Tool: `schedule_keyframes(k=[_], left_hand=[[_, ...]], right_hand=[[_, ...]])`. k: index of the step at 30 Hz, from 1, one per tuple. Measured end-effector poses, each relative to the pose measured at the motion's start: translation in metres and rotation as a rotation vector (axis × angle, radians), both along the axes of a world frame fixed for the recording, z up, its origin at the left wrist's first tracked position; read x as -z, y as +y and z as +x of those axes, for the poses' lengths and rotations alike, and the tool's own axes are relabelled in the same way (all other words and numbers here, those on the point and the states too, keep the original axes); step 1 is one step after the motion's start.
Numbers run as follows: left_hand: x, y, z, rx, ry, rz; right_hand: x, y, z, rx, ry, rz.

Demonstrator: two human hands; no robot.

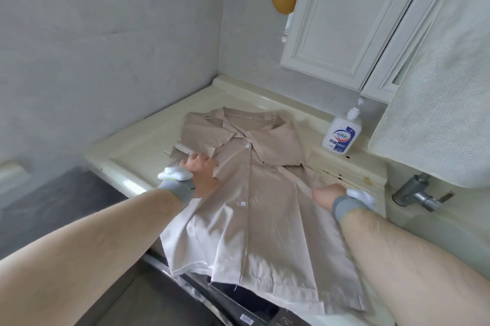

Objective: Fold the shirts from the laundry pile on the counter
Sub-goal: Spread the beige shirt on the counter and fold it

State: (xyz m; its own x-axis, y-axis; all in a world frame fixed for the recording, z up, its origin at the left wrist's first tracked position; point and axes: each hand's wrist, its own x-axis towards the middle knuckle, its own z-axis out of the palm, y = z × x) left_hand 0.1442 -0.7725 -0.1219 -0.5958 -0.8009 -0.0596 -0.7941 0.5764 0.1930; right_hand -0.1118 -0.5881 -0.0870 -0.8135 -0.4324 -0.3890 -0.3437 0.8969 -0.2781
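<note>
A beige button-up shirt (254, 193) lies front up on the cream counter (138, 145), collar toward the wall and hem hanging over the near edge. My left hand (202, 174) grips the shirt's left side near the sleeve, fingers curled into the cloth. My right hand (327, 193) holds the shirt's right edge by the other sleeve; its fingers are tucked under the fabric and hidden. Both wrists wear grey bands with white devices.
A white pump bottle (342, 132) with a blue label stands at the back right of the counter. A metal tap fitting (416, 193) sits at the right. White cabinet doors (344, 12) hang above. A pale towel (437, 103) hangs at the right edge.
</note>
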Motion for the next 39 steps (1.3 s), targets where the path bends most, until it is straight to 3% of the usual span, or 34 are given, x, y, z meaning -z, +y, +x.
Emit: schedule_keyframes(k=[6,11,16,22,28,39], left_hand=[[0.005,0.069,0.071,-0.336,0.142,0.109],[0.006,0.115,0.098,-0.493,0.146,0.197],[0.009,0.121,0.103,-0.807,0.435,0.568],[0.055,0.124,0.119,-0.736,0.610,0.921],[0.060,0.135,0.154,-0.866,0.829,1.025],[0.033,0.182,0.188,-0.842,0.901,1.143]], right_hand=[[0.002,0.067,0.030,0.047,-0.087,-0.102],[0.005,0.105,0.052,0.093,-0.159,-0.118],[0.003,0.130,0.058,0.114,-0.148,-0.084],[0.017,0.152,0.058,0.114,-0.148,-0.012],[0.036,0.182,0.035,0.279,-0.175,-0.179],[0.026,0.219,0.050,0.250,-0.142,-0.425]])
